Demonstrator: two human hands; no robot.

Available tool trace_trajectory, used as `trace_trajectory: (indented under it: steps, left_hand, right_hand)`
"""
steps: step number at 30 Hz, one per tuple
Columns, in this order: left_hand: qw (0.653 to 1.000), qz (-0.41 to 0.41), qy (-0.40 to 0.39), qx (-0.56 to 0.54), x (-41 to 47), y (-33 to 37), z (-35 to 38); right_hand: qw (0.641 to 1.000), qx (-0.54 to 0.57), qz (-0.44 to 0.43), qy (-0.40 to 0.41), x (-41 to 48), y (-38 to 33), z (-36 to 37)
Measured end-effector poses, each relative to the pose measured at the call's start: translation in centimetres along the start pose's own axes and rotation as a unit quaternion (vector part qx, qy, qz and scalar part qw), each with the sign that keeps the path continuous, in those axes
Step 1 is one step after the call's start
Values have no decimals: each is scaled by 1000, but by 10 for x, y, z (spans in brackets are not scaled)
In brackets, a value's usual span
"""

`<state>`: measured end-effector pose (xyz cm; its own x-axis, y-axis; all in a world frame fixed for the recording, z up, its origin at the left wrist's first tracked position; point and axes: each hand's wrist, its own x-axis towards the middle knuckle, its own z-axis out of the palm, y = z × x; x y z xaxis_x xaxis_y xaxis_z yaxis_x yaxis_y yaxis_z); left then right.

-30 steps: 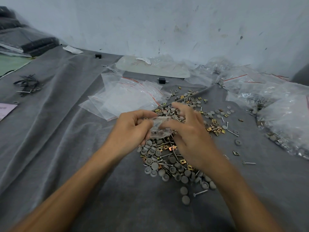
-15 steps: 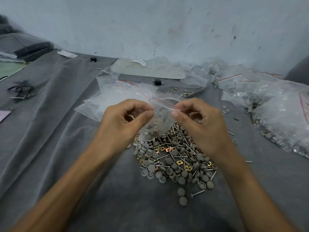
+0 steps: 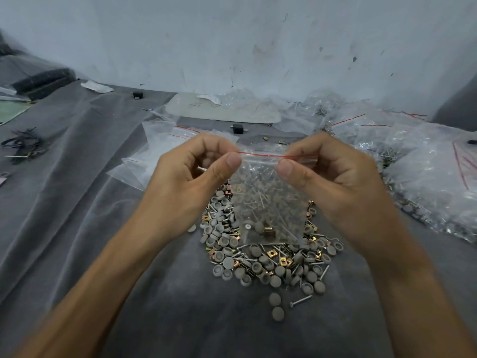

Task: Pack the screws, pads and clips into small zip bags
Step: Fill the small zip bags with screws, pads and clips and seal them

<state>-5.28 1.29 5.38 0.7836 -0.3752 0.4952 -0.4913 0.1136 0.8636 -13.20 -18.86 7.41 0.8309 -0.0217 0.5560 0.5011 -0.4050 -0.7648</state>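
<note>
My left hand (image 3: 188, 182) and right hand (image 3: 333, 182) each pinch the top of a little bag (image 3: 268, 202) above the pile (image 3: 268, 264) on the cloth (image 3: 77, 202).

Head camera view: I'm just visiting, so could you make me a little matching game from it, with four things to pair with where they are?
Things:
1. small zip bag
2. loose hardware pile
3. empty zip bags
4. black wire bundle

Places:
A. far left on the grey cloth
B. pinched at its top edge by the left hand and the right hand
C. on the grey cloth, under the held bag
D. lying flat beyond the left hand

Pairs: 1-B, 2-C, 3-D, 4-A.
</note>
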Motion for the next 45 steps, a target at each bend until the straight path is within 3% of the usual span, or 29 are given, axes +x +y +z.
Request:
trace_trajectory:
  steps: [9, 15, 25, 31, 40, 45]
  left_hand:
    - [998, 49, 16, 42, -5, 0, 6]
    - [986, 81, -31, 145, -14, 3, 16]
    - [994, 44, -64, 76, -16, 13, 17]
    - [991, 66, -76, 85, -15, 16, 14]
    - [996, 30, -76, 37, -12, 13, 9]
    - [995, 42, -79, 45, -12, 15, 8]
  right_hand:
    - [998, -52, 21, 11, -2, -1, -5]
    - [975, -223, 1, -15, -5, -13, 2]
    - [953, -296, -65, 22, -9, -26, 13]
    - [952, -292, -80, 42, -9, -28, 10]
    - [953, -291, -81, 22, -8, -24, 5]
    - [948, -296, -105, 57, -8, -22, 6]
